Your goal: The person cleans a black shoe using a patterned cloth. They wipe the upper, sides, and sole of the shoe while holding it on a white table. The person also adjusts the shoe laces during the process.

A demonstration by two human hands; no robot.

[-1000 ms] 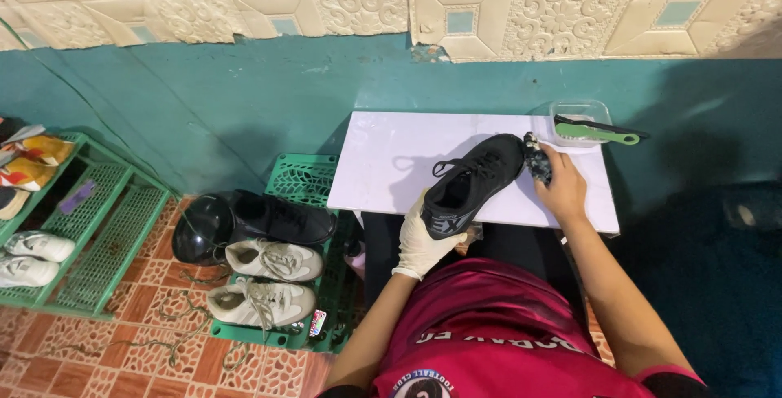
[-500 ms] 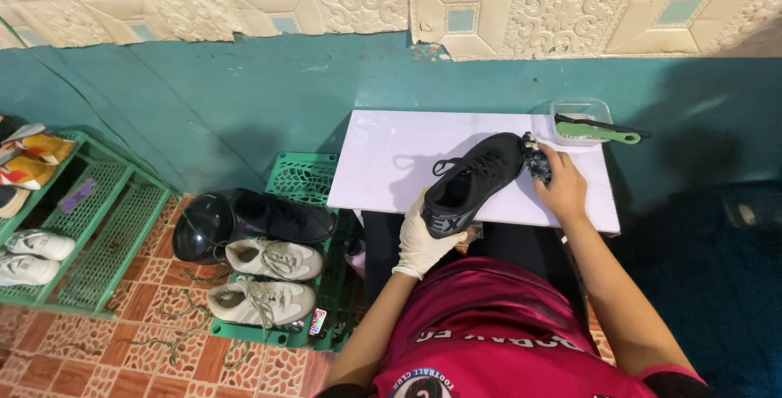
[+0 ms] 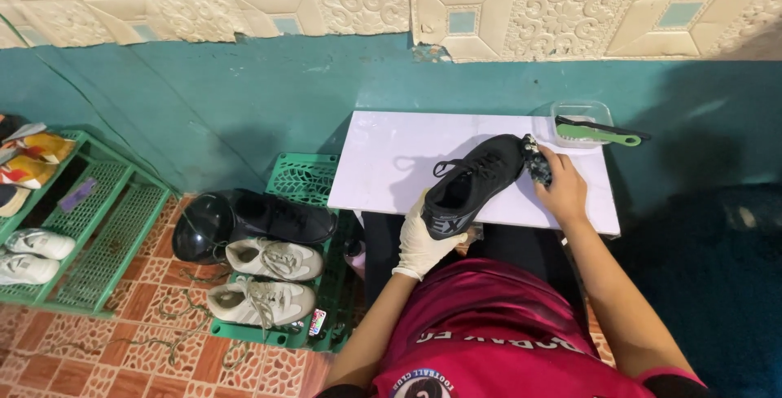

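Note:
A black sneaker [image 3: 476,182] rests tilted on a white board [image 3: 391,162]. My left hand [image 3: 423,239], in a white glove, grips the sneaker by its heel. My right hand [image 3: 560,186] is bare and holds a dark crumpled cloth [image 3: 536,162] pressed against the sneaker's toe. At the board's far right corner a clear plastic tub [image 3: 580,111] holds a green-handled brush [image 3: 599,132].
A green crate [image 3: 305,178] on the left carries black shoes [image 3: 269,217] and a pair of white sneakers [image 3: 265,280]. A green rack [image 3: 98,239] at far left holds more shoes. A teal wall stands behind the board, and the floor is tiled.

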